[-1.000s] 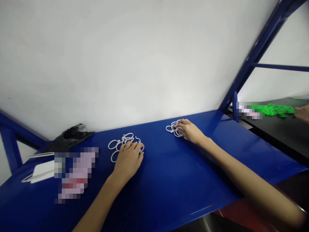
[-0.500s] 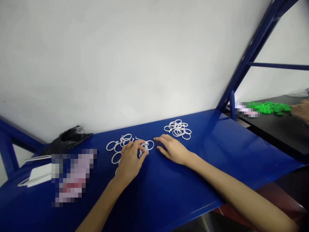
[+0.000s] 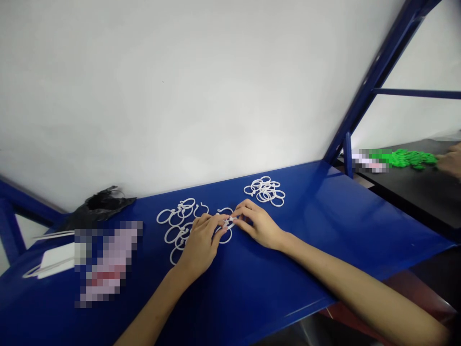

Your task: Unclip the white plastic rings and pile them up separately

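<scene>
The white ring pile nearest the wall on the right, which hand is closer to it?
Right. The right hand is just in front of the white ring pile. The left hand is farther off, to the left, beyond the right hand's fingertips.

We take this for a workshop: blue framing [image 3: 370, 81] around our blue desk [image 3: 324, 202], a plain wall [image 3: 180, 96] behind, and a neighbouring black desk [image 3: 425, 187] where another person's hand [image 3: 452, 159] (at the far right) is beside heaped green pieces [image 3: 414, 158].

The person's two hands [image 3: 200, 240] [image 3: 261, 225], two piles of white rings [image 3: 181, 211] [image 3: 265, 194] and one black bag [image 3: 86, 211] show.
</scene>
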{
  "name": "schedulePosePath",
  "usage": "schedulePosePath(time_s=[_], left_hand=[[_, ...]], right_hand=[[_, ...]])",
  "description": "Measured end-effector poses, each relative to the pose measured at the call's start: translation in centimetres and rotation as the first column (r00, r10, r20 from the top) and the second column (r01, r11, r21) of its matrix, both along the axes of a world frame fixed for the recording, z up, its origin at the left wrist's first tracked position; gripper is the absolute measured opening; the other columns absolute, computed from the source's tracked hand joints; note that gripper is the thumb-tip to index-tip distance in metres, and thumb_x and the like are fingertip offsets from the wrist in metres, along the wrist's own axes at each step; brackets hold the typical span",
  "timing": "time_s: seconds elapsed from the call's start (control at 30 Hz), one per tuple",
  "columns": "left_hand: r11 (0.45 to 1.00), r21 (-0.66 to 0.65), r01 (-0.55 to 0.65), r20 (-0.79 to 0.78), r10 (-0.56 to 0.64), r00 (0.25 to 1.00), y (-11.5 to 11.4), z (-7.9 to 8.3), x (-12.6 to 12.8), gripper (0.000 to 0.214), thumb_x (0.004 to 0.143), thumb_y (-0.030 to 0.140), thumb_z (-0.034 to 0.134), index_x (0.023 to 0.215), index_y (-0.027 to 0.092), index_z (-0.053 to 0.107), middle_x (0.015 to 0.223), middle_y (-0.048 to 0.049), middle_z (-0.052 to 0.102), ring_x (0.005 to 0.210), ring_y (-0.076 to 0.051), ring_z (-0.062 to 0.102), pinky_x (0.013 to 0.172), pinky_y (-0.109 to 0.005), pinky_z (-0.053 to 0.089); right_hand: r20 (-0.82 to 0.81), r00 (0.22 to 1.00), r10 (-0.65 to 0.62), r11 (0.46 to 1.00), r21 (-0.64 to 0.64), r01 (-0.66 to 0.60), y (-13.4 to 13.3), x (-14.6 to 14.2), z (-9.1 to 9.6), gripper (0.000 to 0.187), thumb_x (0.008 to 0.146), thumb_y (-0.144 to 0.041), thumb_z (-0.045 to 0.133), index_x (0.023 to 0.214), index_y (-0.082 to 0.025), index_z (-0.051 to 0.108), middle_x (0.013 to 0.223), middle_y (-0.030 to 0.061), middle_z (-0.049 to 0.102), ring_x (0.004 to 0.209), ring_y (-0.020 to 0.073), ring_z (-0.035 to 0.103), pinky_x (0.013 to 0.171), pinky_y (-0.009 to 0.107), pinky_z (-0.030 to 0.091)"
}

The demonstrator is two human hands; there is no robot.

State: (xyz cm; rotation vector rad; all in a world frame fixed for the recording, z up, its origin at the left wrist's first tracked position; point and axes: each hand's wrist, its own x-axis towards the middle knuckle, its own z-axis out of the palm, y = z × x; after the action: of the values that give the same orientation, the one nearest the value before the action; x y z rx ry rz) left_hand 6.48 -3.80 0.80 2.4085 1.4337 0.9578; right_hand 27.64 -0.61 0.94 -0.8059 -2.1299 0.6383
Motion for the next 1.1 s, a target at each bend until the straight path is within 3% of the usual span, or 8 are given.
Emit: schedulePosePath(time_s=[0.17, 0.3, 0.43, 0.5, 0.57, 0.67, 0.9, 1.1], left_hand=[[0.999, 0.000, 0.036, 0.053, -0.036, 0.998, -0.3, 0.4, 0.2, 0.031, 0.095, 0.028, 0.054, 0.126, 0.027, 0.058, 0.095, 0.0000, 0.069, 0.098, -0.019, 0.062, 0.095, -0.040, 0.047], [0.999, 0.032, -0.013, 0.127, 0.009, 0.992, -0.3, 0.8, 0.3, 0.015, 0.094, 0.034, 0.055, 0.097, 0.024, 0.066, 0.087, 0.0006, 0.069, 0.085, -0.017, 0.064, 0.081, -0.032, 0.051], [0.987, 0.037, -0.159, 0.165, 0.151, 0.975, -0.3, 1.0, 0.2, 0.025, 0.092, 0.042, 0.056, 0.078, 0.022, 0.062, 0.075, 0.0015, 0.064, 0.073, -0.016, 0.061, 0.071, -0.029, 0.048], [0.981, 0.026, -0.195, 0.175, 0.187, 0.967, -0.3, 1.1, 0.2, 0.028, 0.092, 0.045, 0.056, 0.076, 0.022, 0.060, 0.073, 0.0018, 0.063, 0.072, -0.016, 0.061, 0.071, -0.030, 0.047], [0.985, -0.002, -0.171, 0.189, 0.168, 0.967, -0.4, 1.1, 0.3, 0.029, 0.092, 0.047, 0.055, 0.077, 0.022, 0.060, 0.074, 0.0021, 0.064, 0.071, -0.016, 0.061, 0.071, -0.029, 0.047], [0.995, -0.064, -0.072, 0.207, 0.084, 0.975, -0.4, 1.1, 0.3, 0.030, 0.090, 0.050, 0.057, 0.078, 0.023, 0.060, 0.073, 0.0029, 0.065, 0.069, -0.015, 0.061, 0.069, -0.028, 0.047], [0.996, -0.081, -0.036, 0.219, 0.053, 0.974, -0.3, 0.9, 0.2, 0.029, 0.090, 0.047, 0.058, 0.074, 0.022, 0.060, 0.072, 0.0026, 0.065, 0.066, -0.014, 0.060, 0.066, -0.027, 0.047], [0.997, -0.072, -0.011, 0.235, 0.028, 0.972, -0.5, 1.1, 0.6, 0.025, 0.088, 0.043, 0.063, 0.072, 0.023, 0.060, 0.069, 0.0039, 0.065, 0.065, -0.014, 0.061, 0.064, -0.027, 0.049]], right_hand=[[0.002, 1.000, 0.023, 0.998, -0.054, -0.023, -0.2, -0.1, 0.3, 0.012, 0.100, -0.024, 0.052, 0.103, -0.019, 0.062, 0.096, 0.0026, 0.067, 0.083, 0.0135, 0.063, 0.077, 0.029, 0.051], [0.008, 1.000, 0.013, 0.998, -0.066, -0.012, -0.8, -0.3, 0.6, 0.016, 0.098, -0.026, 0.056, 0.111, -0.020, 0.061, 0.098, 0.0035, 0.067, 0.083, 0.0137, 0.063, 0.078, 0.029, 0.052], [0.034, 0.999, 0.010, 1.000, 0.004, -0.010, -1.5, -0.6, 1.0, 0.032, 0.092, -0.037, 0.064, 0.118, -0.019, 0.059, 0.110, 0.0084, 0.062, 0.090, 0.0167, 0.062, 0.083, 0.033, 0.052], [0.059, 0.997, 0.049, 0.998, 0.037, -0.052, -1.6, -0.6, 1.0, 0.027, 0.093, -0.037, 0.063, 0.112, -0.018, 0.062, 0.102, 0.0075, 0.064, 0.088, 0.0173, 0.062, 0.080, 0.032, 0.052], [0.052, 0.996, 0.074, 0.995, 0.056, -0.077, -1.6, -0.5, 0.9, 0.021, 0.099, -0.032, 0.054, 0.108, -0.017, 0.065, 0.094, 0.0061, 0.065, 0.083, 0.0162, 0.062, 0.077, 0.029, 0.051], [0.016, 0.998, 0.054, 0.996, 0.068, -0.055, -1.3, -0.3, 0.5, 0.027, 0.103, -0.026, 0.044, 0.117, -0.018, 0.066, 0.095, 0.0066, 0.068, 0.083, 0.0157, 0.064, 0.077, 0.029, 0.051], [0.016, 0.999, 0.041, 0.999, 0.017, -0.041, -1.2, -0.3, 0.2, 0.035, 0.102, -0.025, 0.043, 0.132, -0.018, 0.061, 0.089, 0.0061, 0.068, 0.072, 0.0143, 0.062, 0.073, 0.029, 0.052], [-0.015, 0.999, 0.046, 0.992, -0.118, -0.048, -1.4, -0.5, 0.6, 0.033, 0.102, -0.023, 0.045, 0.128, -0.020, 0.064, 0.090, 0.0040, 0.066, 0.067, 0.0114, 0.060, 0.069, 0.026, 0.051]])
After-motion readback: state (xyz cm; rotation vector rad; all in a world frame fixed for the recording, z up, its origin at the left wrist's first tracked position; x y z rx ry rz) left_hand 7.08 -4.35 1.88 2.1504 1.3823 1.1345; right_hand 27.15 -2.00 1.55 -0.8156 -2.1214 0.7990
